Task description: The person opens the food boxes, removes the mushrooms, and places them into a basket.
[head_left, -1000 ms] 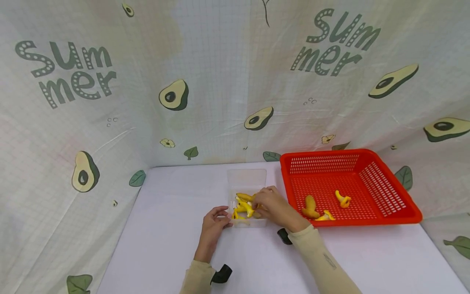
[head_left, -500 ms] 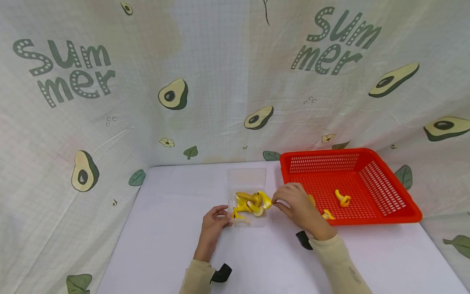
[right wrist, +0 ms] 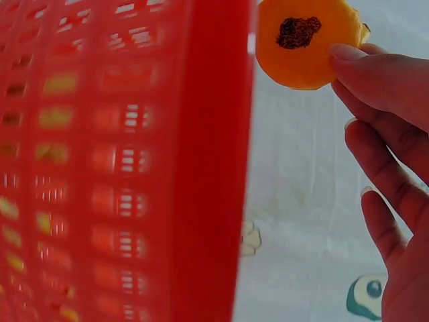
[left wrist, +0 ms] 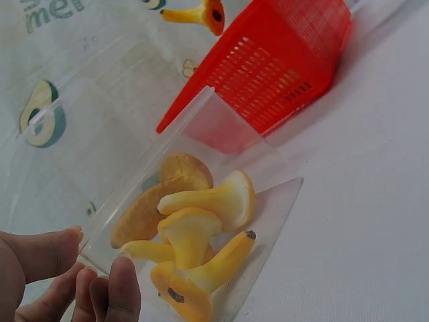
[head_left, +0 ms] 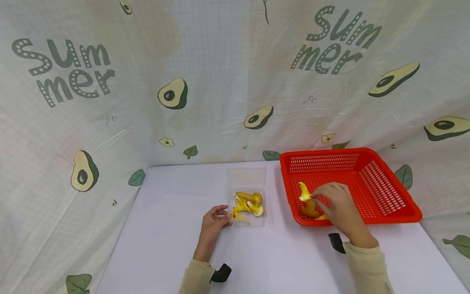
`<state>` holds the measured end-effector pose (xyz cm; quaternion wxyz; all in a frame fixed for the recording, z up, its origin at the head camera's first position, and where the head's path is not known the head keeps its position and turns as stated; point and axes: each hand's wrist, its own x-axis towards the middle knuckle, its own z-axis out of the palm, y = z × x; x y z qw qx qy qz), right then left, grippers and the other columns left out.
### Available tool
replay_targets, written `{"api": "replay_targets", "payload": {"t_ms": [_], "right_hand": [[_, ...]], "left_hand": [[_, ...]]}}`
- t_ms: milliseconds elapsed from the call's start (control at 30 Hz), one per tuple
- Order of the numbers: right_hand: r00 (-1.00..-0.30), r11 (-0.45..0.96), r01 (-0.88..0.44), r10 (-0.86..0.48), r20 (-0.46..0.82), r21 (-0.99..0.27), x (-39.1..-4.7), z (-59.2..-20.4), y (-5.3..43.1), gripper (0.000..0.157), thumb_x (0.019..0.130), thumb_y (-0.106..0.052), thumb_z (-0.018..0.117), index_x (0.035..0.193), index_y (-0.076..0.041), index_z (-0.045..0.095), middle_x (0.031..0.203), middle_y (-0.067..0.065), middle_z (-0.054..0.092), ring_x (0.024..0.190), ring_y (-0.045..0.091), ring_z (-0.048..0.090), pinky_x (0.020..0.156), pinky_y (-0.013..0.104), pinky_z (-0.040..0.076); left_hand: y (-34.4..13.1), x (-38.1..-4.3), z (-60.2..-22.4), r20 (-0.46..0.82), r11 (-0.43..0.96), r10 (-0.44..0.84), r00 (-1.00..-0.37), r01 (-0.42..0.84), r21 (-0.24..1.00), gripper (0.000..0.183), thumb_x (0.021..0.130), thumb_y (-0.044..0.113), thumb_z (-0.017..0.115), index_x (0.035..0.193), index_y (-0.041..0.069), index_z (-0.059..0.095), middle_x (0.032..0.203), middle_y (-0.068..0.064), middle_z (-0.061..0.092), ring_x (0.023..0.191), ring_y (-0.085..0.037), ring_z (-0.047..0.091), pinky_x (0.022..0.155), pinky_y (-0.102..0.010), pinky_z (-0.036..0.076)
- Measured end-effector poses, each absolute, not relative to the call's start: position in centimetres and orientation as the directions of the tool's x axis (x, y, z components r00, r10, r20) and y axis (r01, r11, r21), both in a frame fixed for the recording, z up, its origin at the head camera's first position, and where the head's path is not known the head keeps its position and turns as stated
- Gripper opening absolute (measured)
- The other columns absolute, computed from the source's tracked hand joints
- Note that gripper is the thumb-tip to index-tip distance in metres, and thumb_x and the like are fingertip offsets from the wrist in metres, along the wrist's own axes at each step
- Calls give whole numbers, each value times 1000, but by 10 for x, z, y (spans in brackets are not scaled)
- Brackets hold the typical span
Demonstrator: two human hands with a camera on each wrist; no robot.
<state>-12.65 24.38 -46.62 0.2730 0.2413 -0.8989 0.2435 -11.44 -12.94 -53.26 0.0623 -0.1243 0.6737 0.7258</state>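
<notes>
My right hand (head_left: 337, 208) pinches a yellow mushroom (head_left: 304, 192) by the edge of its cap, thumb against the fingers, above the left part of the red basket (head_left: 404, 200). In the right wrist view the orange cap (right wrist: 278, 64) with a dark patch faces the camera, beside the basket's rim. My left hand (head_left: 214, 222) holds the near left side of a clear plastic box (head_left: 260, 222), its thumb and fingers around the edge. Several yellow mushrooms (left wrist: 191, 235) and a browner one (left wrist: 144, 211) lie piled in the box.
A brown mushroom (head_left: 310, 209) and part of a yellow one (head_left: 321, 217) lie in the basket beneath my right hand. The box's clear lid (head_left: 247, 176) stands open toward the back. A patterned cloth (head_left: 213, 61) hangs behind the white table (head_left: 169, 204).
My right hand has lifted a yellow mushroom out of the clear box and carried it right, over the red basket. My left hand has stayed at the box.
</notes>
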Motion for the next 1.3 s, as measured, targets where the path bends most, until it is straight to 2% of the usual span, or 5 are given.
{"api": "replay_targets", "payload": {"t_ms": [167,500,800,1000,1300], "right_hand": [[-739,778,-543,-265,619,-315,-122,-468,257,41,62,14,94,90,-9,75,93,8,75,94,33,64,83,49,41],[-779,798,-480,-197,595,-364,-120,-471,261,35,69,13,91,96,-5,76,97,13,75,98,33,61,87,53,42],[-718,710,-616,-328,613,-341,-120,-479,220,35,69,7,93,95,-10,77,96,2,76,97,25,64,87,43,45],[-663,652,-692,-404,630,-310,-124,-488,185,38,68,9,93,93,-13,75,95,-2,75,95,22,64,86,46,49],[-681,626,-705,-469,561,-333,-130,-492,147,32,74,1,94,97,-13,77,98,-3,75,100,21,64,90,44,52]], "left_hand": [[-129,-114,-534,-262,-90,-80,-962,-255,963,40,96,-6,70,134,-13,59,104,-12,60,82,-15,65,73,-25,65],[-129,-113,-535,-271,-78,-81,-959,-265,961,39,97,-6,70,134,-11,60,105,-13,60,83,-16,64,74,-26,65],[-128,-113,-533,-271,-74,-82,-959,-265,961,39,97,-5,70,134,-11,60,105,-12,60,83,-16,63,74,-26,65],[-128,-114,-534,-267,-86,-84,-960,-260,962,39,97,-6,70,134,-11,60,105,-12,60,83,-16,63,73,-26,65],[-127,-113,-533,-260,-91,-79,-963,-252,963,40,97,-5,71,135,-12,59,107,-13,61,83,-15,64,74,-28,65]]}}
